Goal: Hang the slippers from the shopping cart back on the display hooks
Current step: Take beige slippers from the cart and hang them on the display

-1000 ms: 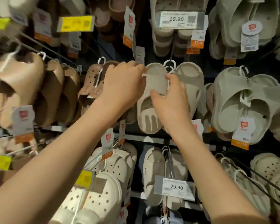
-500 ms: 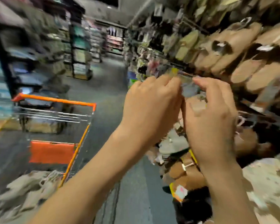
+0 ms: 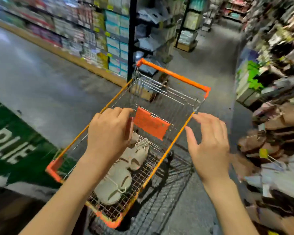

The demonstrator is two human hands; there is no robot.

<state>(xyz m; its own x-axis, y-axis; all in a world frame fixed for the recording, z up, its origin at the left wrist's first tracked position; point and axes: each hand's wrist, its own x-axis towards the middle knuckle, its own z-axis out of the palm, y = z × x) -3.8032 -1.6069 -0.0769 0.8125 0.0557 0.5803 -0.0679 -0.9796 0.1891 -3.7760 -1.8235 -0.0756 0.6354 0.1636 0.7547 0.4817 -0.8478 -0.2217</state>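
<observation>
Over cart (image 3: 174,74) w/ beige slippers (image 3: 119,175), both hands' fingers loose, empty; floor sign (image 3: 10,150) reads "RLIE"

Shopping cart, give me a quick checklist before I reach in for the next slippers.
1. Slippers left in the shopping cart: ok, beige slippers lie on its floor.
2. Left hand free: ok, it holds nothing.
3. Right hand free: ok, fingers spread.
4. Way into the basket open: ok, nothing covers it.
5. Slippers joined as pairs: cannot tell, too blurred.
</observation>
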